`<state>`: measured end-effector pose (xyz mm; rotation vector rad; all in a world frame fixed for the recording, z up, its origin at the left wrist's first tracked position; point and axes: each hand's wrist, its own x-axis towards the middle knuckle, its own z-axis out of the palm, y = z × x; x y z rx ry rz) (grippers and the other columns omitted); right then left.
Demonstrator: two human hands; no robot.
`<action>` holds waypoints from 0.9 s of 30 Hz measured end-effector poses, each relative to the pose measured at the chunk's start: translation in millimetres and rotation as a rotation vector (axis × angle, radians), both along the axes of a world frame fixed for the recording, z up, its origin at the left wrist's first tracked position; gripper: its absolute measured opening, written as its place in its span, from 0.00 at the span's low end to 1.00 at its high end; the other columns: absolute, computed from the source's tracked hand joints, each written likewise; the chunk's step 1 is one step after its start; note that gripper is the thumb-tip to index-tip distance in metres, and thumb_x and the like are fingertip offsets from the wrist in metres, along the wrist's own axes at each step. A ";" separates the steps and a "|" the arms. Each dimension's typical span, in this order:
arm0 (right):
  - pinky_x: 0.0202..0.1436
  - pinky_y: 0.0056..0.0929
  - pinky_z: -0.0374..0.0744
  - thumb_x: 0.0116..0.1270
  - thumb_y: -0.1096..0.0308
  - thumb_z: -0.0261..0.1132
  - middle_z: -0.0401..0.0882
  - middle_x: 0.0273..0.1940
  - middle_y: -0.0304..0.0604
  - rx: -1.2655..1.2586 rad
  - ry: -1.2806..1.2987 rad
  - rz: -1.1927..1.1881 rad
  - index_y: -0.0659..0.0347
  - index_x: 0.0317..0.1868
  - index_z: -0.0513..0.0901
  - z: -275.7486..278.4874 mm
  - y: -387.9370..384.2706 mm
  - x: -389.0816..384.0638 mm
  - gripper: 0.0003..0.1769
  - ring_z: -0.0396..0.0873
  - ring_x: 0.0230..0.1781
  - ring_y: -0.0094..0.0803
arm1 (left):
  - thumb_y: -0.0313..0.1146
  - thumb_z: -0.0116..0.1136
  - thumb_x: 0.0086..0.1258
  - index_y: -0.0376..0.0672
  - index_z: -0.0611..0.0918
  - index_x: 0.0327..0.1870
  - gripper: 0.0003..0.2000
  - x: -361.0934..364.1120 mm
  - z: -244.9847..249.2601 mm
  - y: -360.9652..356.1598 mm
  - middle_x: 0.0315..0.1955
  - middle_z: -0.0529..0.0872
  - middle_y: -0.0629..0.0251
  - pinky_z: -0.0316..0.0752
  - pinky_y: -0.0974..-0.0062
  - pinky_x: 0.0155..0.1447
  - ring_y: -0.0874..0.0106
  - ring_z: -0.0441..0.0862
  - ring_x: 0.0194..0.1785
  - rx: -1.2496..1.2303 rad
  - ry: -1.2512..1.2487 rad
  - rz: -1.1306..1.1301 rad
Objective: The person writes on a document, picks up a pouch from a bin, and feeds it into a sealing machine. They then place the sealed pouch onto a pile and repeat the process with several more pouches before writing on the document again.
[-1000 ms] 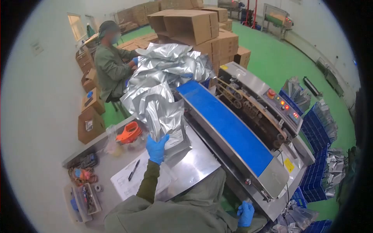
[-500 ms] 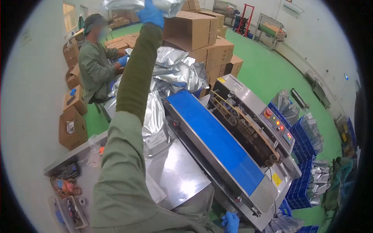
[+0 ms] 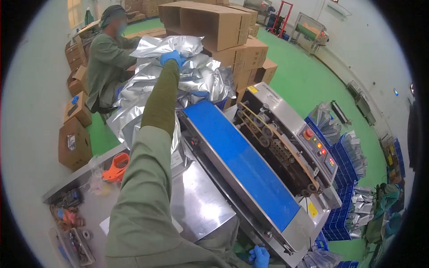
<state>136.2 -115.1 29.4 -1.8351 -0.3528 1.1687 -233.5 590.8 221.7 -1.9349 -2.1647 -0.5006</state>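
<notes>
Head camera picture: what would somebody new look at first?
Probably the bright blue belt, slanting across the middle. Then the heap of shiny silver bags by its upper end, with the blue-gloved left hand at the top one. Red lights also glow right of the belt.

Beyond the table (image 3: pixel 99 212) I see heaped pouches (image 3: pixel 201 83), with stacked boxes (image 3: pixel 246 56) behind them and a co-worker (image 3: pixel 106 58) at their left. On my feed's right, the conveyor belt (image 3: pixel 243 163) flanks the table, the machine (image 3: pixel 278 106) beyond it, crates (image 3: pixel 336 225) further right. A tape dispenser (image 3: pixel 113 174) lies on the table's left.
</notes>
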 end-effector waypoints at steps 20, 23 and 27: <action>0.19 0.21 0.67 0.67 0.65 0.59 0.76 0.22 0.39 0.192 0.057 0.015 0.61 0.27 0.74 -19.1 -48.0 17.3 0.12 0.67 0.16 0.20 | 0.32 0.74 0.49 0.32 0.68 0.49 0.30 -3.3 -205.6 -381.5 0.41 0.71 0.60 0.70 0.72 0.46 0.70 0.71 0.42 0.746 -1.149 0.366; 0.19 0.21 0.67 0.67 0.65 0.59 0.75 0.21 0.38 0.193 -0.055 0.018 0.63 0.29 0.76 -14.2 -58.4 16.6 0.11 0.67 0.17 0.19 | 0.30 0.71 0.52 0.31 0.71 0.48 0.26 2.4 -176.6 -390.6 0.43 0.72 0.59 0.71 0.72 0.48 0.70 0.72 0.43 0.861 -0.905 0.231; 0.21 0.21 0.71 0.63 0.64 0.63 0.76 0.31 0.40 0.187 0.091 -0.107 0.64 0.46 0.76 3.6 -65.9 22.9 0.15 0.71 0.19 0.21 | 0.33 0.50 0.70 0.38 0.66 0.65 0.23 48.7 -138.0 -429.2 0.56 0.75 0.59 0.72 0.73 0.52 0.70 0.75 0.50 0.213 -1.295 -0.465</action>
